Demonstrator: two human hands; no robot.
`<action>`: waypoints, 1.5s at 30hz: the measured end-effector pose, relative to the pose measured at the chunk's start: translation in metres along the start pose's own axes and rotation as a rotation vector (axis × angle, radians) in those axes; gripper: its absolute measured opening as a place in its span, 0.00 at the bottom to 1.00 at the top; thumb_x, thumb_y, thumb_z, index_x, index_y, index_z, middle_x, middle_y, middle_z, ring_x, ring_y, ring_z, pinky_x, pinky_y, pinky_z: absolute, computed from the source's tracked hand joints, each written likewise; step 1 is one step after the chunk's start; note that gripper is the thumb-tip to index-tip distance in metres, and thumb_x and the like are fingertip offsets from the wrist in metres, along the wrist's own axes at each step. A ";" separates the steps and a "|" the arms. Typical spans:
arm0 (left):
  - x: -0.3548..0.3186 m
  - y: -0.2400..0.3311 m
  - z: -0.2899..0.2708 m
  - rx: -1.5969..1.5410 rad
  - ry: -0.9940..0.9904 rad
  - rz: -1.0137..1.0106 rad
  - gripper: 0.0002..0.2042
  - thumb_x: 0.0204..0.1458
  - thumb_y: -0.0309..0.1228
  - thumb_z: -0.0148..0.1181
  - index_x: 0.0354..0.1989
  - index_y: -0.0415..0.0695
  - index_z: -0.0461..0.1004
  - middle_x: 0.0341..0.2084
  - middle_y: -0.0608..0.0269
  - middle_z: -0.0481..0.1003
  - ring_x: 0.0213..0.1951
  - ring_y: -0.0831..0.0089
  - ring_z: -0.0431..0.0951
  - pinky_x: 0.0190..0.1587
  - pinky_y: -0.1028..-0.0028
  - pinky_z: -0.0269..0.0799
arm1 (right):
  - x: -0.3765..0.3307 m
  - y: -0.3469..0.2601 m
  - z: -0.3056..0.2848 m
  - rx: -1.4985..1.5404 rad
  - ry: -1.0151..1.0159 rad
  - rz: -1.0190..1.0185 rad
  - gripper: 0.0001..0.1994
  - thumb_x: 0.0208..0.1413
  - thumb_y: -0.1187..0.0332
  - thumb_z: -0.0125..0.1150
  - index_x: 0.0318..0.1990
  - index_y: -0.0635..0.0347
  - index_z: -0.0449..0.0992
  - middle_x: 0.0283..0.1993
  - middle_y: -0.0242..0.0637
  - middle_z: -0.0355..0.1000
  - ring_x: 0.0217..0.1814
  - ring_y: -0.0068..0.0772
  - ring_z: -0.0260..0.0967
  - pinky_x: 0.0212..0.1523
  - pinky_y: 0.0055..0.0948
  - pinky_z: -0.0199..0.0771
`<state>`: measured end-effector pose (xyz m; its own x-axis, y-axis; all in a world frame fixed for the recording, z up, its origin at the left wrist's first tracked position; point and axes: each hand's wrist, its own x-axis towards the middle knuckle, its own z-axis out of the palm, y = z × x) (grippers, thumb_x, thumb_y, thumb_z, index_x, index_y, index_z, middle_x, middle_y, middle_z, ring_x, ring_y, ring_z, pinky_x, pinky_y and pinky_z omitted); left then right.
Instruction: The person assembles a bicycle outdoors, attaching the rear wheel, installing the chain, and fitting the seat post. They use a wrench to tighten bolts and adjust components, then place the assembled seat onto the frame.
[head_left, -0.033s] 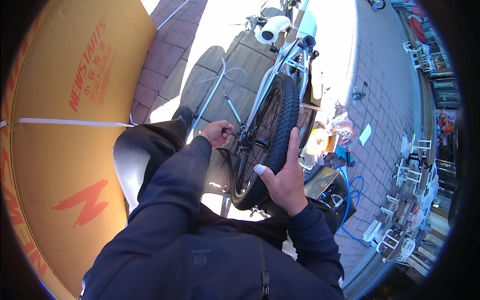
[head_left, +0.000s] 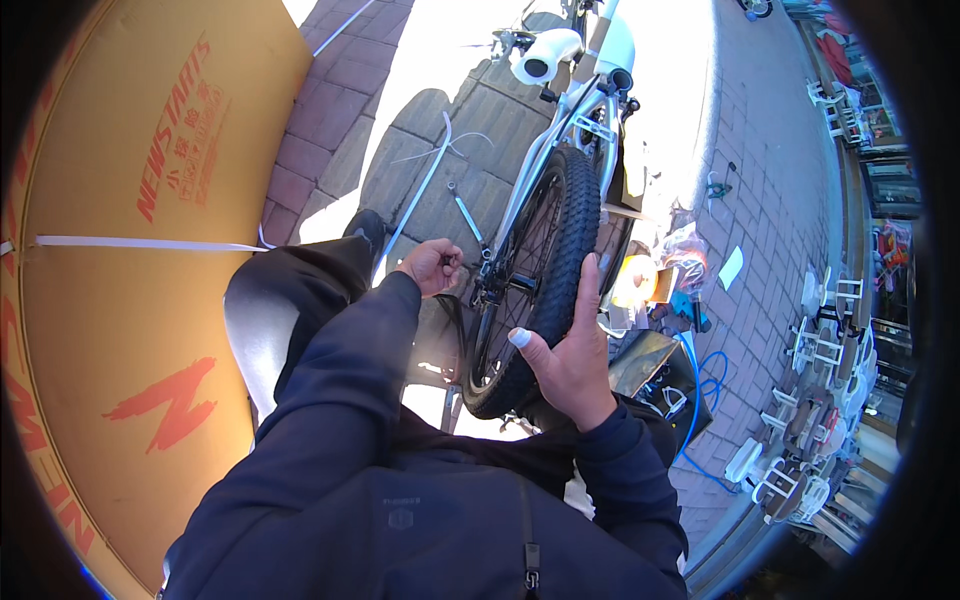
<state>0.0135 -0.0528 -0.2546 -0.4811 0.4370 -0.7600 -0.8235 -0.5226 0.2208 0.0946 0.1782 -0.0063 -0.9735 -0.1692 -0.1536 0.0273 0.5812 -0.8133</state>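
a black knobby bicycle wheel stands upright in the middle of the view, just in front of the person, fixed into a white bicycle frame that runs away toward the top of the picture. the right hand lies flat against the tyre's near right side, fingers stretched up along the tread and thumb spread toward the rim, so its grip is wide and pressed on the rubber rather than closed around it. the left hand is curled into a narrow, closed grip right at the wheel's hub, on the left side; it holds the end of a slim metal tool whose shaft angles up and away over the pavement. exactly what the tool meets at the axle cannot be told.

both forearms come up from the lower edge in dark blue sleeves, and a bent knee in dark trousers sits to the left of the wheel.

beneath everything is a brick pavement, half in bright sun. a white strap trails across it near the tool. a large tan cardboard box with red printing fills the left side. to the right of the wheel lies a clutter of small packages and a loop of blue cable. white racks stand at the far right edge.
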 end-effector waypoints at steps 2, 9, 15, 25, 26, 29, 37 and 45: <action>0.003 -0.011 -0.012 -0.036 -0.007 -0.004 0.07 0.53 0.30 0.54 0.25 0.43 0.72 0.21 0.65 0.71 0.21 0.73 0.70 0.26 0.72 0.71 | 0.000 0.002 0.001 0.003 0.018 -0.052 0.57 0.54 0.52 0.72 0.77 0.62 0.31 0.65 0.66 0.63 0.63 0.59 0.70 0.61 0.41 0.70; 0.040 -0.073 -0.069 0.216 0.161 -0.204 0.21 0.66 0.46 0.50 0.23 0.47 0.74 0.20 0.61 0.72 0.26 0.71 0.75 0.25 0.70 0.69 | -0.002 0.003 0.001 0.083 -0.022 0.029 0.59 0.54 0.47 0.71 0.76 0.64 0.31 0.62 0.65 0.66 0.61 0.55 0.72 0.59 0.40 0.72; 0.066 -0.140 -0.100 1.185 0.780 0.235 0.26 0.62 0.51 0.55 0.30 0.34 0.80 0.26 0.48 0.79 0.34 0.61 0.80 0.35 0.62 0.75 | -0.007 0.003 0.000 0.108 -0.027 0.010 0.60 0.53 0.50 0.73 0.76 0.67 0.31 0.61 0.61 0.68 0.58 0.50 0.73 0.60 0.39 0.71; 0.083 -0.131 -0.089 -0.266 0.856 0.061 0.16 0.56 0.41 0.69 0.27 0.49 0.67 0.14 0.70 0.60 0.10 0.76 0.55 0.12 0.73 0.48 | -0.010 0.003 -0.001 0.098 -0.014 0.007 0.61 0.51 0.51 0.75 0.75 0.70 0.30 0.52 0.52 0.74 0.55 0.44 0.74 0.60 0.38 0.71; 0.082 -0.127 -0.090 -0.168 0.860 0.107 0.17 0.56 0.42 0.69 0.26 0.49 0.67 0.14 0.71 0.59 0.11 0.76 0.55 0.13 0.72 0.49 | -0.010 0.003 -0.001 0.085 -0.017 0.004 0.61 0.51 0.51 0.75 0.75 0.70 0.30 0.52 0.52 0.74 0.55 0.45 0.74 0.60 0.38 0.71; 0.075 -0.110 -0.099 0.118 0.847 0.277 0.18 0.55 0.45 0.69 0.24 0.50 0.68 0.13 0.72 0.57 0.12 0.77 0.57 0.14 0.72 0.51 | -0.010 0.003 -0.001 0.099 -0.023 0.011 0.61 0.52 0.51 0.75 0.75 0.70 0.31 0.55 0.54 0.73 0.57 0.46 0.73 0.61 0.38 0.70; 0.059 -0.055 -0.082 -0.254 0.416 0.308 0.12 0.52 0.43 0.67 0.26 0.53 0.73 0.17 0.72 0.72 0.19 0.73 0.71 0.23 0.70 0.67 | -0.011 0.007 -0.001 0.074 -0.029 0.040 0.61 0.52 0.48 0.74 0.75 0.69 0.32 0.61 0.58 0.66 0.60 0.46 0.70 0.60 0.37 0.69; 0.054 -0.030 -0.044 -0.573 0.287 0.343 0.03 0.50 0.32 0.58 0.32 0.50 0.74 0.12 0.76 0.53 0.15 0.78 0.52 0.18 0.74 0.51 | -0.009 0.003 -0.002 0.099 -0.029 0.056 0.59 0.53 0.52 0.74 0.76 0.68 0.32 0.66 0.63 0.63 0.64 0.49 0.68 0.64 0.38 0.66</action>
<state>0.0257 -0.0458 -0.3292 -0.5214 0.0115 -0.8532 -0.3159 -0.9315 0.1805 0.1027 0.1830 -0.0066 -0.9630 -0.1618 -0.2155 0.1056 0.5090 -0.8543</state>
